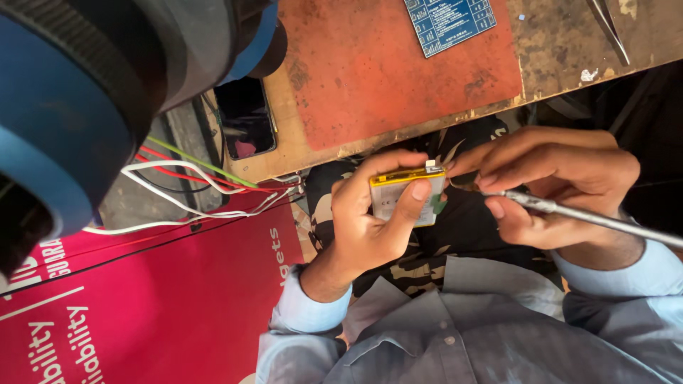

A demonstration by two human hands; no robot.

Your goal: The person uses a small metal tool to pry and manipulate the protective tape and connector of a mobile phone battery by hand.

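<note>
My left hand (370, 220) grips a flat phone battery (398, 195) with a yellow top edge, thumb across its face, held over my lap below the bench edge. My right hand (555, 185) holds a thin metal tool (590, 217) whose shaft runs off to the lower right. The fingertips of that hand touch the battery's right end, where a small connector tab (430, 164) sticks up. The tool's tip is hidden behind my fingers.
A worn wooden bench (569, 50) carries a red mat (384, 71), a blue printed card (448, 21), a dark phone (245, 117) and tweezers (608, 28). Red, white and green wires (192, 178) trail at the left above a pink poster (142, 299). A large blue-and-black cylinder (64, 107) fills the upper left.
</note>
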